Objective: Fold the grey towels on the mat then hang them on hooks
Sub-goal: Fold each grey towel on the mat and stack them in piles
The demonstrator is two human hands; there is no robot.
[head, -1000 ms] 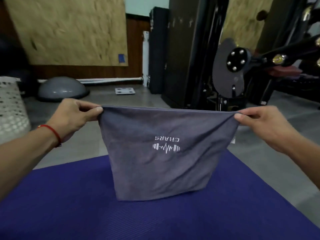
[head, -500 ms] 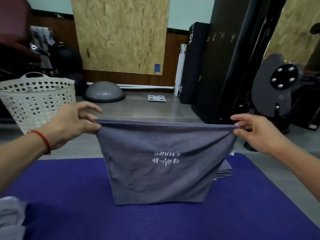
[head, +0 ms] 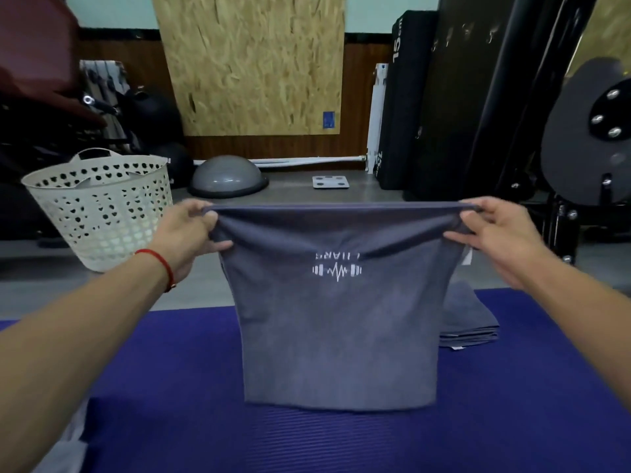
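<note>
Left hand [head: 191,233] and right hand [head: 495,237] each pinch a top corner of the grey towel [head: 338,319], which hangs between them, lower edge on the mat [head: 205,387]; folded towels [head: 467,319] below right hand.

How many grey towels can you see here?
At least 3. One grey towel hangs between the left hand and right hand over the blue mat. A folded stack lies behind it, layers uncountable. Another grey cloth peeks in bottom left.
</note>
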